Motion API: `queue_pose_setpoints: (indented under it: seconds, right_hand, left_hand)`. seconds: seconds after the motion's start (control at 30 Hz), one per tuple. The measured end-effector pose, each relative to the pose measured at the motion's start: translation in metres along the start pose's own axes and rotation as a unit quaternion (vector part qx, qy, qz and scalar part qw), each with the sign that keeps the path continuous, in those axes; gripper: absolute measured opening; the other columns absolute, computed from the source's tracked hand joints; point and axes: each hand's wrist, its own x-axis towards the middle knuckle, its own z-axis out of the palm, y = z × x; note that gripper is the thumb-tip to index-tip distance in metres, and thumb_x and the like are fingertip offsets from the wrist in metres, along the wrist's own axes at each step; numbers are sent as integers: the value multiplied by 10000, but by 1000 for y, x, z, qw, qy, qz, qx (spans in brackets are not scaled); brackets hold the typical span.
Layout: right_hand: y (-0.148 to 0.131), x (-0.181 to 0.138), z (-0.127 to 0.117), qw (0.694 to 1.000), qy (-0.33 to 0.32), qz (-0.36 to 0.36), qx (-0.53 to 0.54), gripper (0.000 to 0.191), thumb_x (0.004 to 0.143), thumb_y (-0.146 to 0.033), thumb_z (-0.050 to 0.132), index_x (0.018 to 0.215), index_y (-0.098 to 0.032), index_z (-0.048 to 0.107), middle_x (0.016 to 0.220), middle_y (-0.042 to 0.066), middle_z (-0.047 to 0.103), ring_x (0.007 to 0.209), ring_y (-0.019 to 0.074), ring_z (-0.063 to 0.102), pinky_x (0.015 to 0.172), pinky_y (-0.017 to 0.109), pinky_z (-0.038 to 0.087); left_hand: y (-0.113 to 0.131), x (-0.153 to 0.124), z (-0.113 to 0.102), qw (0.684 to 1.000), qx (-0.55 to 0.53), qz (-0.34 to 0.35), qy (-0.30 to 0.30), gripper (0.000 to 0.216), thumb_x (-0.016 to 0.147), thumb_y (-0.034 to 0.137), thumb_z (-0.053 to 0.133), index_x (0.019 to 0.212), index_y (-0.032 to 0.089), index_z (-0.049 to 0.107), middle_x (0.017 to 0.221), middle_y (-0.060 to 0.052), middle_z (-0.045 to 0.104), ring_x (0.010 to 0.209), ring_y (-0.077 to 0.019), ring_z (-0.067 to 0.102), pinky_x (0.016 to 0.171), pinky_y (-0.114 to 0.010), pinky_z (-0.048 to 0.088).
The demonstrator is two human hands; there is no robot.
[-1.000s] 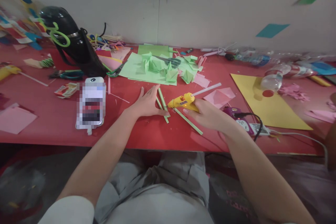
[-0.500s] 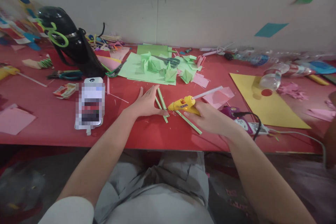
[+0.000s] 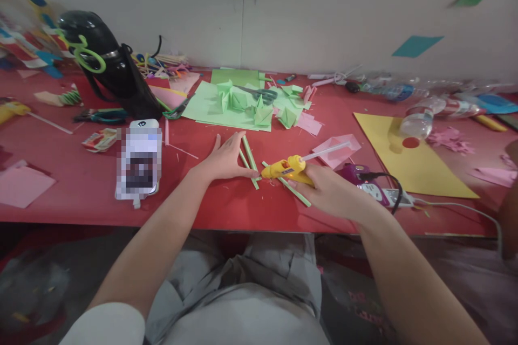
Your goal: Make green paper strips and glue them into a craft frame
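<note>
The left hand (image 3: 224,161) is spread, thumb well apart from the fingers, and its fingertips touch two green strips (image 3: 250,153) lying on the red table (image 3: 238,210); whether it grips them or only steadies them, I cannot tell. These strips lie close together, narrowing toward their lower ends, near the thumb. The right hand (image 3: 329,188) is closed around the handle of a yellow glue gun (image 3: 279,168), whose nozzle is just beside the thumb and these lower ends – if it touches, I cannot see. A clear glue stick (image 3: 329,149) sticks out from the back of the gun. Another green strip (image 3: 298,193) lies slantwise, passing partly under the gun. Beyond the hands, folded green pieces (image 3: 238,100) and scissors (image 3: 265,96) rest on green paper (image 3: 202,108). A phone (image 3: 140,172) is at the left – a black bottle (image 3: 109,64) stands tilted behind it – and yellow paper (image 3: 437,167) lies at the right.
</note>
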Motion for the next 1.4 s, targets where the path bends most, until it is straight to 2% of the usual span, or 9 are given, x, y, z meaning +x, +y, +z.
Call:
queue_pose_setpoints:
  seconds: [0.2, 0.4, 0.5, 0.73, 0.87, 1.0, 1.2, 1.3, 1.4]
  right_hand:
    - [7, -9, -10, 999, 0, -12, 38, 250, 926, -445, 519, 896, -217, 617, 761, 30, 662, 616, 180, 577, 547, 297, 413]
    - [36, 1, -19, 984, 158, 38, 69, 293, 863, -496, 568, 889, -204, 591, 724, 32, 601, 620, 188, 537, 564, 321, 413]
    - [54, 18, -10, 977, 196, 76, 45, 284, 819, -477, 606, 836, -195, 580, 726, 49, 593, 633, 202, 546, 577, 333, 406]
    - [82, 43, 21, 937, 331, 109, 32, 400, 753, -537, 655, 903, -173, 591, 856, 117, 648, 746, 257, 581, 670, 382, 451]
    - [84, 42, 23, 935, 332, 118, 33, 398, 761, -560, 661, 873, -186, 586, 808, 100, 641, 700, 241, 562, 649, 370, 447]
    - [83, 35, 21, 938, 330, 99, 33, 466, 749, -579, 695, 951, -169, 607, 905, 107, 650, 771, 246, 586, 703, 392, 481]
    - [76, 8, 36, 907, 418, 33, 25, 526, 831, -501, 657, 1235, -188, 533, 1201, 157, 593, 1099, 308, 570, 894, 491, 496]
    - [66, -11, 45, 887, 459, 26, -27, 460, 867, -423, 622, 1246, -180, 531, 1239, 189, 569, 1191, 345, 510, 957, 532, 459]
    - [55, -23, 49, 890, 456, -9, -21, 256, 900, -301, 564, 1131, -197, 600, 1124, 170, 608, 1067, 312, 570, 903, 489, 489]
  left_hand:
    - [1, -1, -2, 1000, -3, -8, -8, 1298, 622, 793, 671, 1588, 183, 55, 1673, -147, 93, 1525, -404, -43, 1231, -583, -49]
    - [3, -1, -2, 1000, -4, 9, -8, 1247, 649, 746, 675, 1582, 197, 56, 1665, -163, 131, 1536, -370, 0, 1220, -594, -76]
    - [7, -1, -3, 1000, 2, 6, -13, 1224, 666, 728, 666, 1583, 198, 52, 1666, -164, 121, 1540, -357, 16, 1218, -588, -87]
    - [10, 0, -1, 999, 25, 5, -22, 1181, 713, 684, 629, 1590, 179, 21, 1672, -165, 58, 1545, -338, 3, 1208, -593, -101]
    - [11, 1, 0, 999, 25, 11, -21, 1179, 715, 727, 604, 1594, 208, 14, 1676, -142, 45, 1542, -349, -16, 1194, -618, -120]
    - [13, 0, -1, 999, 30, 9, -28, 1185, 720, 751, 585, 1598, 210, 0, 1676, -131, 38, 1543, -350, -14, 1185, -643, -119]
    - [11, 1, 2, 999, 26, 14, -20, 1214, 695, 776, 596, 1600, 228, 0, 1679, -115, 34, 1537, -374, -19, 1183, -652, -121]
    - [10, 1, 2, 999, 26, 12, -22, 1216, 693, 781, 593, 1600, 229, 1, 1679, -112, 32, 1536, -376, -27, 1187, -644, -123]
    - [12, 1, 1, 999, 25, 12, -25, 1215, 696, 769, 597, 1600, 221, -3, 1678, -118, 36, 1538, -368, -26, 1185, -645, -126]
